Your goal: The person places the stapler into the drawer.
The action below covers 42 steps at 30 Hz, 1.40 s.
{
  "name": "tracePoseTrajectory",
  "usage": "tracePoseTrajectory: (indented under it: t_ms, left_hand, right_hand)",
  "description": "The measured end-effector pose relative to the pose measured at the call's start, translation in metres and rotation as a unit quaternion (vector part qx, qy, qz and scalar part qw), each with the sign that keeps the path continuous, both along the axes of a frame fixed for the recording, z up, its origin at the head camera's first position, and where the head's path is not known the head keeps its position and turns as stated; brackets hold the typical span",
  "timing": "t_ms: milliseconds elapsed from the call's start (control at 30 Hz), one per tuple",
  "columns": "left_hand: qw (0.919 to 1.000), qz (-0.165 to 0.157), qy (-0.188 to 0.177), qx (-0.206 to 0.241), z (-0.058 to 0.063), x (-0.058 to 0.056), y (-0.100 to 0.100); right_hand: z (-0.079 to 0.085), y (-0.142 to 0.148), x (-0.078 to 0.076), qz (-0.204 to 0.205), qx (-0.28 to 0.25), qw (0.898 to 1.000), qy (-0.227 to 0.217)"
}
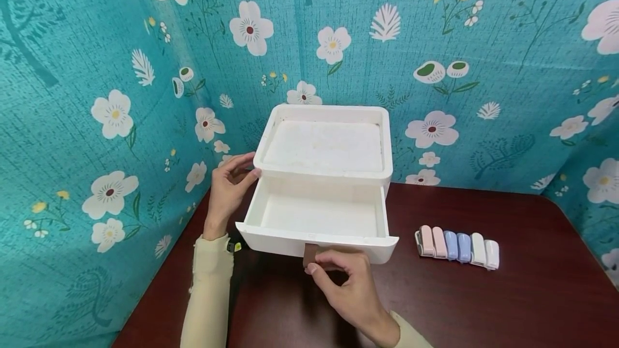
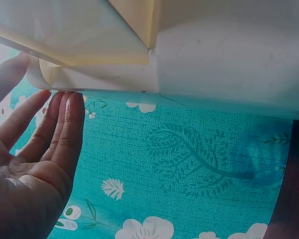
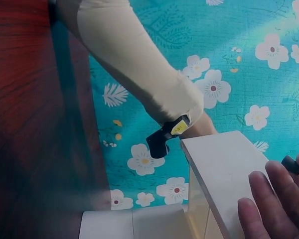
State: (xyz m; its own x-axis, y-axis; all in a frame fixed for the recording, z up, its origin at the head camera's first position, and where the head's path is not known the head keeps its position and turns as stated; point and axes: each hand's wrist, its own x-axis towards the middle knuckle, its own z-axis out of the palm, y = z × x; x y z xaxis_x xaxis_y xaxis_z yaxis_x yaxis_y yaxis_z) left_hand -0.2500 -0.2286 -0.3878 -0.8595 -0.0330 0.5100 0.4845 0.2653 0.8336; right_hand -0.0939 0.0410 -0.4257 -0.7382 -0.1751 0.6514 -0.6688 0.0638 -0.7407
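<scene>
A white storage box (image 1: 323, 145) with a shallow tray-like top stands on the table, its front drawer (image 1: 316, 214) pulled out and bare inside. My right hand (image 1: 350, 286) pinches the brown pull tab (image 1: 310, 254) at the middle of the drawer front, between thumb and forefinger. In the right wrist view, the other fingers (image 3: 269, 209) of that hand spread beside the white drawer front (image 3: 229, 159). My left hand (image 1: 227, 189) touches the box's left side near its front corner. Its fingers (image 2: 65, 124) lie fairly straight against the side wall in the left wrist view.
Several small rounded plastic pieces like clips, pink, blue and white (image 1: 456, 247), lie in a row at the right on the dark red-brown table (image 1: 522, 294). A teal flowered cloth (image 1: 435, 95) hangs behind and at the left, close to the box.
</scene>
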Motion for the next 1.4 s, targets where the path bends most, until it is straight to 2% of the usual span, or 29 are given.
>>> tracePoseTrajectory:
  t_ms: [333,633,1033,1167,1400]
  left_hand:
    - [1.0000,0.002,-0.003,-0.003,-0.001,0.000,0.000]
    - [1.0000,0.002,0.002,-0.002,-0.001,-0.002,0.000]
    - [1.0000,0.006,0.002,-0.001,0.000,0.002,0.002]
    - [1.0000,0.007,0.001,-0.002,0.000,0.001,0.001]
    - [1.0000,0.006,0.001,-0.001,-0.001,0.001,0.002]
  right_hand:
    - [0.000,-0.001,0.006,0.007,-0.007,1.000,0.006]
    - [0.001,-0.001,0.012,0.031,-0.010,0.999,-0.001]
    - [0.001,-0.003,0.014,0.026,0.006,1.000,-0.001]
    - [0.002,0.000,0.016,0.011,0.022,1.000,-0.020]
    - [0.008,0.009,0.021,0.001,0.073,0.992,-0.104]
